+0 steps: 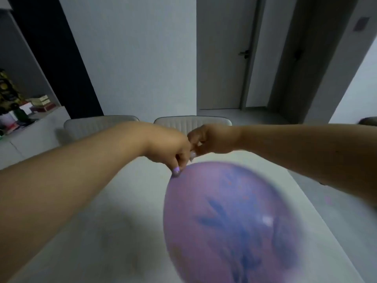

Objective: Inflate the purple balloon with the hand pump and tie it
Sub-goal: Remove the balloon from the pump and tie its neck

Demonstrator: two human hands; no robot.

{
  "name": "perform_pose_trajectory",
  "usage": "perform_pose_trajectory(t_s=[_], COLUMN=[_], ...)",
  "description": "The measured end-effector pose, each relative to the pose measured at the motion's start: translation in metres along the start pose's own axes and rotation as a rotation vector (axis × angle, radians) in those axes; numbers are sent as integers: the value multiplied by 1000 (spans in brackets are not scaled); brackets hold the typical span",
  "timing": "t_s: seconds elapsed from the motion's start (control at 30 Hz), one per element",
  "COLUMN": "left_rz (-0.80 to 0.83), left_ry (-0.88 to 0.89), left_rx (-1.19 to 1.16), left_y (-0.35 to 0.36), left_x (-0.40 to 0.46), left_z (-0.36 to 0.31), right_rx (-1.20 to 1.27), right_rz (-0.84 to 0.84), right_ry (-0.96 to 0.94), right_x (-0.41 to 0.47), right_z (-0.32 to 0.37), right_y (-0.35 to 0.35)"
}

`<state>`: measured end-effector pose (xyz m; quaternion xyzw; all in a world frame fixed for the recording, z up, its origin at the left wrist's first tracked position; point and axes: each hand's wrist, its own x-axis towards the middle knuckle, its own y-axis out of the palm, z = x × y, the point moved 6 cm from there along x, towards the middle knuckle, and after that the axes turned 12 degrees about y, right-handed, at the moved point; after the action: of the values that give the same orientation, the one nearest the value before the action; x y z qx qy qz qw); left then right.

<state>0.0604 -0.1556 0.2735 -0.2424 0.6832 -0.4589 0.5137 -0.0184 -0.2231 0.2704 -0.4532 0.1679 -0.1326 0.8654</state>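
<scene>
Hands at the balloon's neck

Left hand pinches the top of the inflated purple rubber balloon with blue print above the pale table. Right hand, fingers curled, meets it there; what it holds is hidden.

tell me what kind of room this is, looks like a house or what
Probably a home dining area. A pale rectangular table has two light ribbed-back chairs pushed up to its far side, a plain interior door with a dark lever handle stands behind, and a low side cabinet stacked with books and boxes sits at left.
</scene>
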Motion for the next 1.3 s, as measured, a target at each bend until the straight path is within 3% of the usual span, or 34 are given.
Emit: perform_pose_trajectory(t_s=[0.03, 0.13, 0.2, 0.3, 0.4, 0.47, 0.6, 0.83, 1.17, 1.3], left_rz=[11, -247, -527, -1000, -1229, -1311, -1374, -1195, -1154, -1235], left_ry=[-23, 3, -7, -91, -174, -244, -290, -299, -340, -525], left_rx=[46, -6, -283, -919, -1350, -1488, -1620, -1578, -1509, -1279], left_y=[0, -1, 9, 42, 77, 88, 95, 98, 109, 116], left_x=[0, -3, -9, -14, 0, 6, 12, 16, 16, 17], left_z=[-6, -16, 0, 11, 5, -1, -8, -19, -23, -18], right_rx=[33, 269, 494, 747, 573, 410, 273, 124, 228, 206], right_rz=[6, -148, -286, -433, -597, -723, -853, -910, -640, -595], right_ry=[57, 165, 271, 318, 245, 175, 20, -91, 53, 176], right_x=[-2, -5, -7, -17, -25, -29, -38, -49, -39, -37], right_z=[0, -10, -21, -33, -30, -27, -24, -21, -28, -24], right_y=[1, 6, 16, 36, 50, 53, 55, 56, 59, 58])
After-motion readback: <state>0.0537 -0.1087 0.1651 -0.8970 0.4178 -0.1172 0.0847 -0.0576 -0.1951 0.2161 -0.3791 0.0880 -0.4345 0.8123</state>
